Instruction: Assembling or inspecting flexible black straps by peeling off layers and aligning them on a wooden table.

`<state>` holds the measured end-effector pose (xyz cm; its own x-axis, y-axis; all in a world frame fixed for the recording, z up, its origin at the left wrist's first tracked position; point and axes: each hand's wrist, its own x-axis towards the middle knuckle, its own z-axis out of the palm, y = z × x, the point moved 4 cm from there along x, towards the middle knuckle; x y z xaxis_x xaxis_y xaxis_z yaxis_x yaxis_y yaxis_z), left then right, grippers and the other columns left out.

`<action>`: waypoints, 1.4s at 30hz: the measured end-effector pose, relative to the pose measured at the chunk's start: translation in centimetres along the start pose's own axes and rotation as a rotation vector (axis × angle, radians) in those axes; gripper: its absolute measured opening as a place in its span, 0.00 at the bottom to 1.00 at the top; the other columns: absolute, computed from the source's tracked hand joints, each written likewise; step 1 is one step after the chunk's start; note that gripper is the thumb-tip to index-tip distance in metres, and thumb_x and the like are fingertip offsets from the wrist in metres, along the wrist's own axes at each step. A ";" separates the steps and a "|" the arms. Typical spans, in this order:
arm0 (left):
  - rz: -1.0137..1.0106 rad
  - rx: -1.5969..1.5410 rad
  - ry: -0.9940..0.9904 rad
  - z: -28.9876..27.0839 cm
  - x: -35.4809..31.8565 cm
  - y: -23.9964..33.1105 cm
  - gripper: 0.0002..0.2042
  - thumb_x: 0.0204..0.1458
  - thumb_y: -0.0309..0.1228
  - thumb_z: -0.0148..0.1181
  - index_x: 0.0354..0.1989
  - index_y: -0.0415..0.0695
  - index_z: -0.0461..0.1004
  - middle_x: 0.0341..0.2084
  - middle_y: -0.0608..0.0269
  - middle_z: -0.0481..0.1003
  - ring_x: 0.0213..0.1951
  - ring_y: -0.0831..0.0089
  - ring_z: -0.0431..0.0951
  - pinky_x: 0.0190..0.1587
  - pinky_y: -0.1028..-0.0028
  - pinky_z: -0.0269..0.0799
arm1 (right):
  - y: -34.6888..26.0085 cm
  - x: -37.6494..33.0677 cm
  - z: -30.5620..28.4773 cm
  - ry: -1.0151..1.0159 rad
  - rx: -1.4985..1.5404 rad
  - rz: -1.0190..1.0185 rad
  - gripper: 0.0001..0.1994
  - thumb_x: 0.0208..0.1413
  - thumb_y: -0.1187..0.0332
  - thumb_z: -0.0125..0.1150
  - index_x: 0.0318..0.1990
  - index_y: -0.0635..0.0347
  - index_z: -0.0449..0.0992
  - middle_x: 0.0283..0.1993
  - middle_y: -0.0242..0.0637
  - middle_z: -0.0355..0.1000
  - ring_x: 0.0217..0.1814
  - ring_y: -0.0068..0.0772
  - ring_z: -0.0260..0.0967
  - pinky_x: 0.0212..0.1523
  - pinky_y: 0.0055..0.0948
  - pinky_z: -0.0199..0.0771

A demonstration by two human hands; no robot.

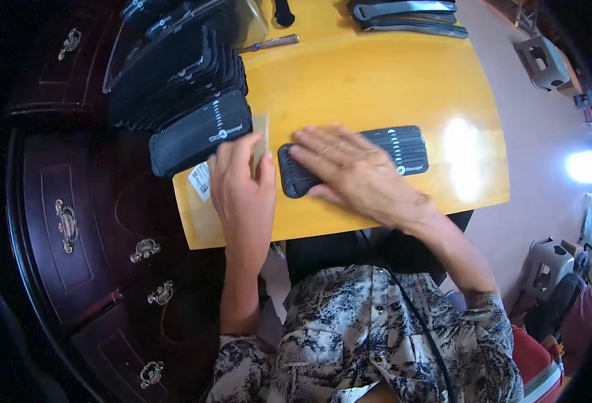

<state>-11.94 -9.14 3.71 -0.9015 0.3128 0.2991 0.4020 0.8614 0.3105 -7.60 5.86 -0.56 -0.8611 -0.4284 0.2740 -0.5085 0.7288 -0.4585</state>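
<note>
My right hand lies flat, fingers stretched out, across a fanned row of black straps with pale printed marks. The palm covers the middle of the row, while both rounded ends show. To its left, my left hand is curled, with thumb and forefinger at a pale, see-through strip that looks like the edge of a clear plastic bag. A white label shows beside that hand's outer edge. Just beyond the left hand lies a thick stack of similar black straps.
More black straps fill a clear tub at the far left. A slim brown tool lies near it on the yellow table. Grey-black strips lie at the far edge. Dark drawers stand left; grey stools stand right.
</note>
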 end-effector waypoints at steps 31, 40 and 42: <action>0.043 -0.126 -0.216 2.4 -2.6 -0.5 0.26 0.45 0.09 0.50 0.57 0.31 0.66 0.45 0.50 0.68 0.48 0.55 0.68 0.50 0.65 0.68 | 6.9 -7.9 -5.9 0.188 0.142 0.477 0.19 0.65 0.59 0.45 0.56 0.59 0.71 0.63 0.42 0.63 0.71 0.43 0.52 0.72 0.40 0.47; 0.210 0.128 -0.068 6.5 7.0 0.8 0.24 0.46 0.10 0.44 0.56 0.30 0.64 0.40 0.44 0.69 0.45 0.50 0.68 0.49 0.61 0.69 | 6.8 -8.2 -5.8 0.211 0.091 0.423 0.17 0.64 0.61 0.47 0.53 0.61 0.72 0.62 0.44 0.64 0.70 0.44 0.54 0.70 0.41 0.49; 0.162 0.127 -0.015 6.5 7.1 0.4 0.24 0.49 0.13 0.43 0.58 0.31 0.62 0.40 0.43 0.69 0.46 0.49 0.68 0.49 0.60 0.69 | 6.5 -7.8 -5.9 0.205 0.114 0.378 0.17 0.64 0.61 0.47 0.54 0.61 0.71 0.62 0.44 0.64 0.69 0.45 0.54 0.70 0.41 0.50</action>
<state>-19.19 -4.03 0.10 -0.8296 0.4562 0.3219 0.5188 0.8429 0.1426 -4.15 17.10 -0.75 -0.9739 -0.0201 0.2260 -0.1654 0.7450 -0.6462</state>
